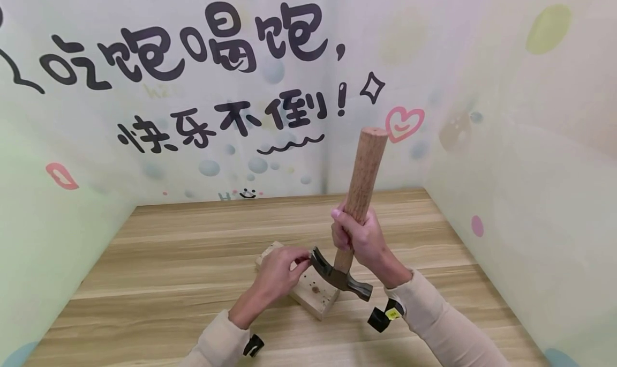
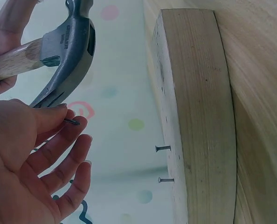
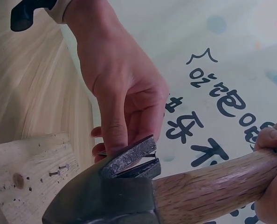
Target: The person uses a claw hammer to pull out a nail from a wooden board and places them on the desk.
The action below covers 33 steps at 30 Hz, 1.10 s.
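The right hand [image 1: 361, 236] is closed around the wooden handle of a claw hammer [image 1: 362, 179], head down. The left hand [image 2: 40, 149] pinches a nail [image 2: 72, 122] between thumb and forefinger at the claw, its other fingers loosely bent. A wooden block [image 1: 315, 298] lies on the bench [image 1: 168, 260], between the side edges and well apart from the far edge; two nails [image 2: 163, 148] protrude from its upper face.
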{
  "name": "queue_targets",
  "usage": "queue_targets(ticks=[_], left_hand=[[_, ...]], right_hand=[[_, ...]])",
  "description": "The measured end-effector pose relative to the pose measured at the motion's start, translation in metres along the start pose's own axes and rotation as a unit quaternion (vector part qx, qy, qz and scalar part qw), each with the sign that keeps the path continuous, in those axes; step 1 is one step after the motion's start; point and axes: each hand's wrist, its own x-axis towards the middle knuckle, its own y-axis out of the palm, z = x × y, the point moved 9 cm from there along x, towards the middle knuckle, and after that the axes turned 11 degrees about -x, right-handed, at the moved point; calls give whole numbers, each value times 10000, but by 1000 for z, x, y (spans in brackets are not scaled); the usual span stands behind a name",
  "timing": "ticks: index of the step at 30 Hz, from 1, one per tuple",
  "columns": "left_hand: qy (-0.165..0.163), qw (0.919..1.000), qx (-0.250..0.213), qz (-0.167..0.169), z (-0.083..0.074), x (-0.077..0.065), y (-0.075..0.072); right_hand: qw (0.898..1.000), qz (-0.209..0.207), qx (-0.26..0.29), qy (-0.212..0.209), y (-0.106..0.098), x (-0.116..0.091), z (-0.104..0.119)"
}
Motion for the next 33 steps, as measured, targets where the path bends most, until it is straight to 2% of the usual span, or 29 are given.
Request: queue_targets(ticks=[10,18,21,27,33], left_hand=[[-218,9994,240,-94,9,-4,-8],[-600,9979,164,-179,25,-10,-19],[-781,9963,277,-233,34,-14,-23],[-1289,9871,875,-373,59,-24,-34],[-1813,9786,902,-358,83,-37,-43]], right_hand=[[9997,17,-211,102,1,-3,-13],[9989,-70,-401,250,0,-6,-29],[9981,-129,-484,359,-1,-7,-37],[9951,-150,-803,564,0,-9,-47],[9940,-88,-916,597,0,-10,-54]])
